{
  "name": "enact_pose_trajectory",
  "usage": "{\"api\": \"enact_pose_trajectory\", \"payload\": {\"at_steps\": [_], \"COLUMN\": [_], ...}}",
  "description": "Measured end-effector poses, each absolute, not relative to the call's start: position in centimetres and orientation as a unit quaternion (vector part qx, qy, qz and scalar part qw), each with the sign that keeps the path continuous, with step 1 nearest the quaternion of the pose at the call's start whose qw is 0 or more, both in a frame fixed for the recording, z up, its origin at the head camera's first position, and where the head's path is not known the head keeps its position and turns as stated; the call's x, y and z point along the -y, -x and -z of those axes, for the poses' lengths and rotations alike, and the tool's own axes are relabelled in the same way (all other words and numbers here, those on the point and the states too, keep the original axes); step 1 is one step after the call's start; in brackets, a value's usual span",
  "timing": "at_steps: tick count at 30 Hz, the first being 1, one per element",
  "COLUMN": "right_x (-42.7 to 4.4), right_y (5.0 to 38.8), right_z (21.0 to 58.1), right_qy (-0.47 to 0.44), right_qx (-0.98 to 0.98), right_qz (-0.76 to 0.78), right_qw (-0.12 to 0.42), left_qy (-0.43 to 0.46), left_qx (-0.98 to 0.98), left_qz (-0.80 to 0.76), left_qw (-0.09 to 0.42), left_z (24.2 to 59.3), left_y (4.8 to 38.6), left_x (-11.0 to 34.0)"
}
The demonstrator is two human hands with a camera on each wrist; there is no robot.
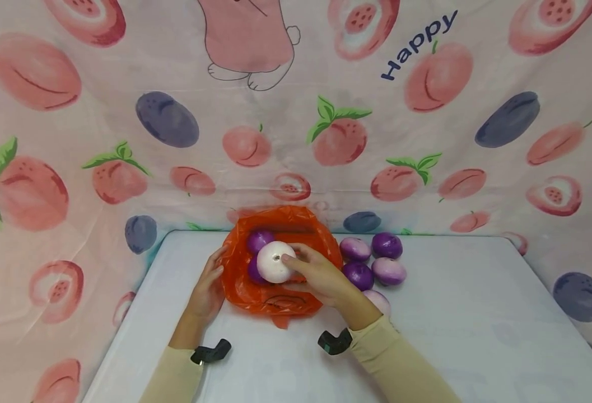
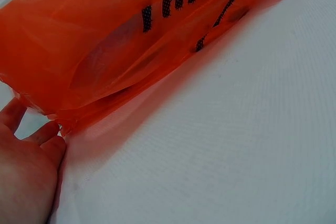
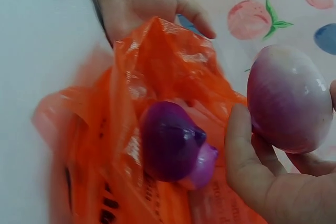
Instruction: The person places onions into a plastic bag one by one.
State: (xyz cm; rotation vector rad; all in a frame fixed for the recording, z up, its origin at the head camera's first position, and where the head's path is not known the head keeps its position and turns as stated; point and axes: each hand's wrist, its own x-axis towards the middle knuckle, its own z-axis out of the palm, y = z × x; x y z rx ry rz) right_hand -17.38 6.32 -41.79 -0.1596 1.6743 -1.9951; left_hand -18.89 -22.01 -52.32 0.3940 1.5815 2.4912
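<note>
My right hand (image 1: 321, 277) grips a pale onion (image 1: 275, 262) above the mouth of an orange-red plastic bag (image 1: 235, 291). In the right wrist view this onion (image 3: 289, 98) shades from white to purple, between the thumb and fingers of the right hand (image 3: 283, 187). Inside the bag lie a dark purple onion (image 3: 168, 142) and a lighter one (image 3: 202, 169) partly behind it. My left hand (image 1: 207, 291) rests against the bag's left side with its fingers fairly straight. In the left wrist view, fingertips of the left hand (image 2: 26, 166) touch the bag's edge (image 2: 79, 98).
Right of the bag stand several onions, among them a dark purple one (image 1: 387, 245) and a pinkish one (image 1: 388, 271). Another pale onion (image 1: 377, 302) is partly hidden by the right forearm. Behind the white table (image 1: 477, 336) hangs a fruit-print cloth (image 1: 285, 112).
</note>
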Motion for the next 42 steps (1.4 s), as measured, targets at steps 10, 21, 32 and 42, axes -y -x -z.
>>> {"api": "enact_pose_trajectory", "payload": {"at_steps": [10,21,32,42], "right_x": [-4.2,-3.0,-2.3,-2.1], "right_y": [17.7,17.8,18.1,18.2], "right_z": [43.9,45.3,46.1,46.9], "right_qy": [0.045,0.025,-0.018,-0.021], "right_qx": [-0.618,-0.639,-0.654,-0.656], "right_qz": [0.737,0.726,0.714,0.709], "right_qw": [0.270,0.251,0.249,0.257], "left_qy": [-0.128,-0.124,-0.140,-0.133], "left_qx": [-0.530,-0.538,-0.534,-0.533], "left_qz": [-0.834,-0.830,-0.830,-0.832], "left_qw": [0.082,0.085,0.080,0.080], "left_z": [52.4,52.5,52.6,52.6], "left_y": [18.9,19.0,18.9,18.9], "left_x": [22.1,22.2,22.4,22.2]}}
